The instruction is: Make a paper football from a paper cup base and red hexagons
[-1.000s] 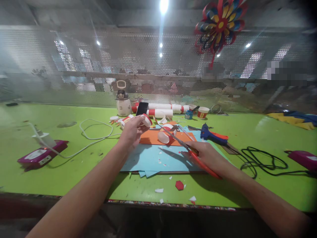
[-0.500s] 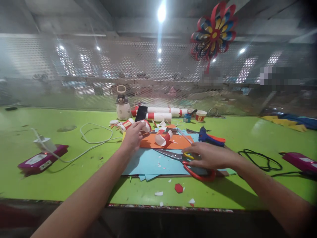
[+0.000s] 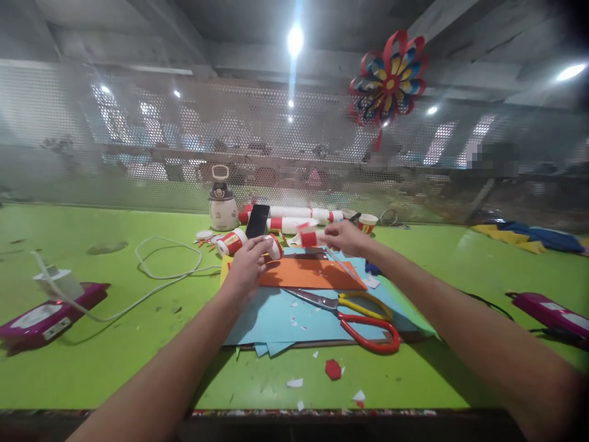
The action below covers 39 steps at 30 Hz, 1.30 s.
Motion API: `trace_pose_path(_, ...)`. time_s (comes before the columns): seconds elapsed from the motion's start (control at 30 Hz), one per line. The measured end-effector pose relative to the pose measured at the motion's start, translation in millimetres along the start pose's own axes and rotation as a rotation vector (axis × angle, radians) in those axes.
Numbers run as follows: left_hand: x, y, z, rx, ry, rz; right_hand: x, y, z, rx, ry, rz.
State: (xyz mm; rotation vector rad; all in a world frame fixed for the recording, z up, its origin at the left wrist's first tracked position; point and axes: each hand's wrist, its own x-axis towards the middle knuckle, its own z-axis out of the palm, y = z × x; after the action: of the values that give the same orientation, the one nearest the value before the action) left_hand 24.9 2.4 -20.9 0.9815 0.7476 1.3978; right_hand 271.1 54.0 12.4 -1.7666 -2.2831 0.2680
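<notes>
From here I see a short, rounded red-and-white piece [image 3: 275,247] in my left hand [image 3: 248,263], raised just above the table at the papers' far left edge. My right hand [image 3: 346,238] pinches a cut red-and-white strip [image 3: 309,238] by its right end — held up above the papers, red band showing, its upper part blurred.

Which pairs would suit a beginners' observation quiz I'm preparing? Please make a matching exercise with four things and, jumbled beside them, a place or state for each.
Column 1
1. Scissors
2. Flower ornament
3. Left hand
4. White charger

Column 2
A. Holding a red-and-white piece
B. On the purple power strip
C. Lying open on blue paper
D. Hanging above the green table

Right pairs: 1-C, 2-D, 3-A, 4-B
</notes>
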Motion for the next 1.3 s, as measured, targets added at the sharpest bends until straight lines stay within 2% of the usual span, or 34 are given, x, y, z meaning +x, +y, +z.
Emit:
trace_pose_path(0.13,-2.0,-1.6,1.9,-0.003,-0.005,-0.023,30.6,30.3,-32.0,-0.19,0.004,0.059)
trace_pose_path(0.27,-5.1,-5.3,5.9,0.007,-0.013,-0.053,50.2,43.8,-26.0,-0.315,-0.043,0.086)
trace_pose_path(0.37,-6.1,-6.7,7.3,0.017,-0.023,-0.064,55.3,43.9,-19.7,-0.365,-0.042,0.089)
trace_pose_path(0.43,-6.2,-7.0,7.4,0.024,-0.026,-0.07,53.4,41.0,-22.8,-0.385,-0.02,0.087)
trace_pose_path(0.53,-6.5,-6.7,7.3,0.03,-0.035,-0.084,35.6,31.3,-30.5,-0.394,0.015,0.062)
trace_pose_path(0.63,-6.7,-5.9,7.6,0.02,-0.061,-0.099,-7.5,14.0,-27.7,-0.37,-0.008,-0.026)
trace_pose_path(0.77,-5.7,-7.0,6.7,-0.025,-0.087,-0.126,-86.7,-9.2,-7.6,-0.285,-0.218,-0.195)
trace_pose_path(0.83,-4.8,-9.0,5.8,-0.066,-0.093,-0.156,-118.0,-14.7,3.6,-0.274,-0.245,-0.204)
trace_pose_path(0.9,-4.1,-11.4,5.1,-0.102,-0.094,-0.195,-136.0,-15.6,13.4,-0.278,-0.239,-0.18)
trace_pose_path(0.97,-3.8,-13.4,4.7,-0.118,-0.091,-0.219,-141.5,-13.2,21.6,-0.257,-0.24,-0.136)
trace_pose_path(1.1,-4.9,-12.8,5.1,-0.125,-0.099,-0.221,-134.5,-3.9,31.9,-0.186,-0.256,-0.114)
trace_pose_path(1.23,-7.8,-7.2,5.7,-0.139,-0.129,-0.213,-129.2,3.7,33.3,-0.12,-0.246,-0.064)
trace_pose_path(1.3,-7.6,-4.1,5.5,-0.133,-0.11,-0.164,-130.3,5.6,29.8,-0.099,-0.229,-0.041)
